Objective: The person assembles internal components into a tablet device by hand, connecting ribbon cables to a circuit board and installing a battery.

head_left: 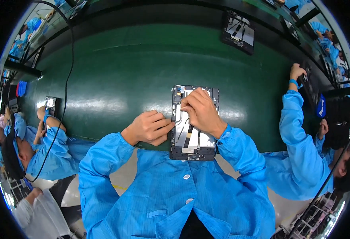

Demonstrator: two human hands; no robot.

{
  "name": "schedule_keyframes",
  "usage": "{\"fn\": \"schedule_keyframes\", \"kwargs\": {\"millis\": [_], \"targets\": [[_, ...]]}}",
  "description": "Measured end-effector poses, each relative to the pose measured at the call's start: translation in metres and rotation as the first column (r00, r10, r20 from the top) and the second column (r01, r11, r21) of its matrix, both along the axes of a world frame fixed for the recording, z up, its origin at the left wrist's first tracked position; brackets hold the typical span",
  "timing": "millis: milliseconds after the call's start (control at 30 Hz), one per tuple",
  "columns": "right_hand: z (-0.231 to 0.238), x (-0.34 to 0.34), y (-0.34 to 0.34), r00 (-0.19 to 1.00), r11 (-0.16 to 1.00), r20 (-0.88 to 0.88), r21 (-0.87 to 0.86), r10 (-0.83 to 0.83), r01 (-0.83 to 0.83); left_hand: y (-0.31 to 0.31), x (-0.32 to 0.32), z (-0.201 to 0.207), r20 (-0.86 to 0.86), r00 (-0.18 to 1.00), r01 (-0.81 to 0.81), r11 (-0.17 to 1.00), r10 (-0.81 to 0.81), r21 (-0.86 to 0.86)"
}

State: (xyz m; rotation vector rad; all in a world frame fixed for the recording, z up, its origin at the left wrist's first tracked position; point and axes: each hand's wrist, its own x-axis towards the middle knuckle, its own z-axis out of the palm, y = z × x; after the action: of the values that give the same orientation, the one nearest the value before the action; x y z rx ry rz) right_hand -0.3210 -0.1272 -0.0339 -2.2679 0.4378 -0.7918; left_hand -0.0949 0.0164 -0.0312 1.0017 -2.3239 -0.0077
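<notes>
An opened tablet (186, 148), its back off, lies in front of me at the table's near edge. Inside it are a silver-white battery area, black modules at both ends and thin dark cables. My left hand (150, 127) is closed at the tablet's left side, its thumb and fingertips on the edge. Over the upper middle of the tablet, my right hand (202, 110) bends down with thumb and index finger pinched together. A thin dark cable shows just below those fingertips. What the pinch holds, if anything, is too small to make out.
Another opened tablet (239, 32) rests at the table's far side. Co-workers in blue sit left (49, 153) and right (302, 151); the left one handles a small device (52, 104). A black cable (69, 65) hangs across the left side. The green table (115, 71) spreads ahead.
</notes>
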Motion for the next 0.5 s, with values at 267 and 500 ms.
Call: {"fn": "schedule_keyframes", "kwargs": {"millis": [267, 500], "targets": [[-0.0011, -0.0017, -0.0015, 0.999, 1.0, -0.041, -0.011, 0.014, -0.015, 0.0004, -0.0011, -0.0009, -0.014, 1.0, 0.02, 1.0, -0.02, -0.004], [-0.0018, -0.0012, -0.0028, 1.0, 1.0, -0.019, 0.0, 0.01, -0.01, 0.0002, -0.0009, 0.0009, -0.009, 0.999, 0.036, 0.999, -0.036, 0.01]]}}
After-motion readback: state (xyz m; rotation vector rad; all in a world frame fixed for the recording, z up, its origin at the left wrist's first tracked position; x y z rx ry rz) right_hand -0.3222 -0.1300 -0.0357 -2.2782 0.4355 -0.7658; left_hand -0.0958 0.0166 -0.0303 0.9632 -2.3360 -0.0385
